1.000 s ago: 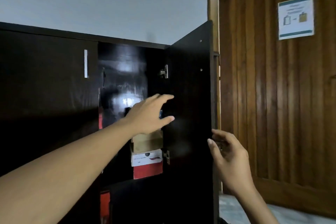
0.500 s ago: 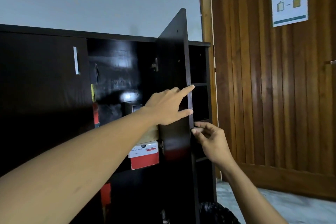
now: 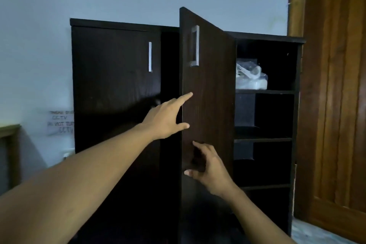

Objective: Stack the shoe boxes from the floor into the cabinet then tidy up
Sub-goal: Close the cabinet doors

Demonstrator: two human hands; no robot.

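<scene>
While cabinet door [image 3: 210,89] stands ajar, left hand [image 3: 166,119] wide at edge, right hand [image 3: 211,168] wide.

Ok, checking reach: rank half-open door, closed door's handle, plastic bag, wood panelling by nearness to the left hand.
1. Half-open door, at the left hand's fingertips.
2. Closed door's handle, up-left.
3. Plastic bag, top right shelf.
4. Wood panelling, far right.
</scene>
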